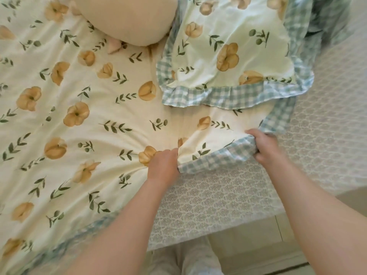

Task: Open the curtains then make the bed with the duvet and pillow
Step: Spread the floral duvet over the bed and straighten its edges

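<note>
Head view, looking down along two bare forearms stretched out over the near side of the bed. The left hand is turned knuckles-up, its fingers curled tight into a bunched fold at the edge of the floral duvet, and creases fan out from that fist. The right hand sits further out at the duvet's corner, with its fingers wrapped round the blue gingham border, so that strip of trim is stretched between the two hands.

The duvet is spread over the left and middle of the bed. Its gripped corner lies on the grey patterned mattress cover, which shows bare to the right and along the near edge. The matching floral pillow lies just beyond the hands, its gingham frill overlapping the duvet. A plain cream cushion rests on the duvet beside the pillow.
</note>
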Demonstrator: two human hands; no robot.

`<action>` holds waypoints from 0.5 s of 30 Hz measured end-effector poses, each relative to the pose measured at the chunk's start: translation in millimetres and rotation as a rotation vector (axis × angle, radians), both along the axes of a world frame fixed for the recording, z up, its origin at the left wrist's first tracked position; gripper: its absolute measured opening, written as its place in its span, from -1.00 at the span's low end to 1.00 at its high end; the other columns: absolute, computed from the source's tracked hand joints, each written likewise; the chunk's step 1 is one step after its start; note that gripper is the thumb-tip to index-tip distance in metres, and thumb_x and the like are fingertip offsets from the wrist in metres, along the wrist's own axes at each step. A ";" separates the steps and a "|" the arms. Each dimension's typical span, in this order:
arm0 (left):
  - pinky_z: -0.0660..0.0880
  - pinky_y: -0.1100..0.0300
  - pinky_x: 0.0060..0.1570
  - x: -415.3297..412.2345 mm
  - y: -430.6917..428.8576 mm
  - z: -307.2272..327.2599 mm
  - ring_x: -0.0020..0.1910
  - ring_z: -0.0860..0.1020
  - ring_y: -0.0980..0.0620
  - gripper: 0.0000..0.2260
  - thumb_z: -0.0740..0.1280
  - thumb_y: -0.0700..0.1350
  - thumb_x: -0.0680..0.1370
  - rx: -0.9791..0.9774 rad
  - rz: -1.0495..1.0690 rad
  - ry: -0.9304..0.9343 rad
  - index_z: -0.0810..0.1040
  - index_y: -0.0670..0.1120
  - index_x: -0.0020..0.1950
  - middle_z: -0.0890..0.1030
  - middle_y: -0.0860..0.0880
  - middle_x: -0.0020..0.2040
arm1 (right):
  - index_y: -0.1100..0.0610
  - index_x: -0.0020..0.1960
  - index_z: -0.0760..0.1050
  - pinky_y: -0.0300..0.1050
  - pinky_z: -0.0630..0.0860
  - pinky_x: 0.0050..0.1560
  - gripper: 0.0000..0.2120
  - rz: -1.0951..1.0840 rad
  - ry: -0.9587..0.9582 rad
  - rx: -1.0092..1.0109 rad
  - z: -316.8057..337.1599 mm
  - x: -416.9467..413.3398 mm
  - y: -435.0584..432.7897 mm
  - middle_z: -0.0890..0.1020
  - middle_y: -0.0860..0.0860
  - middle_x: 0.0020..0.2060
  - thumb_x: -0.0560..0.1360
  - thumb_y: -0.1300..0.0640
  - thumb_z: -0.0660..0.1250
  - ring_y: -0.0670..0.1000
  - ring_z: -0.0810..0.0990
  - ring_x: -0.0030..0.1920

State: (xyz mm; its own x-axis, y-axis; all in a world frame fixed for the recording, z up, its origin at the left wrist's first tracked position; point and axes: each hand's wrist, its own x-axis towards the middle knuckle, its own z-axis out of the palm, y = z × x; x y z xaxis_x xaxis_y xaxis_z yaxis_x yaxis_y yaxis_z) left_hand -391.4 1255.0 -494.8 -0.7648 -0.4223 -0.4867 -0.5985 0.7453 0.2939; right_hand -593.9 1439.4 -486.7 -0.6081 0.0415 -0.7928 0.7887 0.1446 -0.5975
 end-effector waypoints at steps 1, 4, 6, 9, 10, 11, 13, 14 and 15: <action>0.49 0.11 -0.33 5.3 8.8 1.0 -0.22 0.55 -0.05 -0.81 0.24 -0.21 0.44 0.008 -0.025 -0.005 0.51 -0.03 0.03 0.57 0.00 -0.19 | 0.21 0.04 0.48 -0.14 0.60 -0.36 -0.76 -0.008 0.001 0.000 1.7 5.7 10.3 0.63 0.13 -0.14 0.41 0.30 0.43 0.05 0.67 -0.23; 0.43 0.15 -0.33 24.3 37.6 3.3 -0.21 0.56 -0.07 -0.82 0.24 -0.17 0.46 0.040 -0.111 -0.037 0.50 -0.03 0.04 0.59 -0.01 -0.17 | 0.21 -0.01 0.50 -0.10 0.63 -0.35 -0.81 -0.022 -0.010 0.024 6.4 26.8 45.8 0.62 0.14 -0.18 0.41 0.31 0.43 0.06 0.66 -0.25; 0.40 0.15 -0.33 37.2 52.8 2.2 -0.20 0.57 -0.08 -0.84 0.24 -0.12 0.48 0.048 -0.160 -0.061 0.50 -0.03 0.04 0.59 -0.02 -0.16 | 0.23 -0.01 0.51 -0.08 0.64 -0.32 -0.81 -0.014 -0.032 0.039 7.3 41.8 67.9 0.62 0.15 -0.19 0.41 0.31 0.43 0.07 0.66 -0.27; 0.37 0.13 -0.32 53.6 70.4 2.1 -0.17 0.56 -0.09 -0.77 0.24 -0.12 0.48 0.039 -0.201 -0.099 0.47 -0.04 0.13 0.58 -0.03 -0.13 | 0.24 0.02 0.50 -0.10 0.63 -0.34 -0.79 -0.029 -0.056 0.045 8.8 62.4 93.0 0.61 0.14 -0.22 0.41 0.31 0.44 0.06 0.65 -0.30; 0.37 0.12 -0.31 58.3 74.8 1.1 -0.14 0.54 -0.09 -0.69 0.27 -0.15 0.47 0.060 -0.198 -0.104 0.43 -0.05 0.22 0.56 -0.04 -0.09 | 0.24 0.05 0.49 -0.11 0.62 -0.37 -0.75 -0.042 -0.061 0.049 8.4 66.4 98.1 0.60 0.13 -0.22 0.41 0.30 0.45 0.06 0.64 -0.31; 0.37 0.12 -0.28 64.6 78.5 -0.1 -0.09 0.52 -0.09 -0.58 0.31 -0.18 0.46 0.094 -0.189 -0.104 0.36 -0.06 0.31 0.54 -0.06 -0.05 | 0.24 0.08 0.48 -0.13 0.61 -0.39 -0.71 -0.053 -0.060 0.060 7.0 70.2 101.0 0.60 0.12 -0.22 0.40 0.29 0.45 0.05 0.65 -0.32; 0.35 0.15 -0.18 76.7 84.6 -4.3 -0.01 0.46 -0.08 -0.44 0.36 -0.21 0.45 0.147 -0.170 -0.091 0.25 -0.06 0.40 0.48 -0.10 0.05 | 0.25 0.12 0.47 -0.14 0.60 -0.40 -0.66 -0.055 -0.042 0.104 3.4 72.3 102.6 0.62 0.12 -0.21 0.39 0.27 0.47 0.03 0.66 -0.36; 0.33 0.17 -0.13 82.9 84.0 -6.5 0.03 0.42 -0.07 -0.46 0.35 -0.23 0.44 0.156 -0.177 -0.079 0.26 -0.07 0.38 0.45 -0.11 0.10 | 0.26 0.14 0.47 -0.12 0.60 -0.37 -0.64 -0.060 -0.021 0.134 0.2 72.4 101.0 0.63 0.13 -0.16 0.39 0.26 0.48 0.03 0.68 -0.32; 0.33 0.19 -0.08 90.7 81.7 -9.8 0.06 0.40 -0.07 -0.49 0.33 -0.27 0.44 0.162 -0.196 -0.075 0.28 -0.08 0.36 0.42 -0.11 0.15 | 0.27 0.19 0.47 -0.08 0.62 -0.29 -0.59 -0.065 0.003 0.169 -5.1 73.8 98.5 0.65 0.14 -0.08 0.39 0.24 0.48 0.06 0.69 -0.22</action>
State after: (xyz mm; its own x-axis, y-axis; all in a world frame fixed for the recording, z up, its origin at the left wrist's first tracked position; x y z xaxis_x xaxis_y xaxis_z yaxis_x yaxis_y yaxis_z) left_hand -300.8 1336.8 -504.5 -0.7834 -0.1821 -0.5943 -0.4724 0.7958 0.3788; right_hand -520.1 1537.9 -491.8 -0.6023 0.2134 -0.7692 0.7979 0.1920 -0.5714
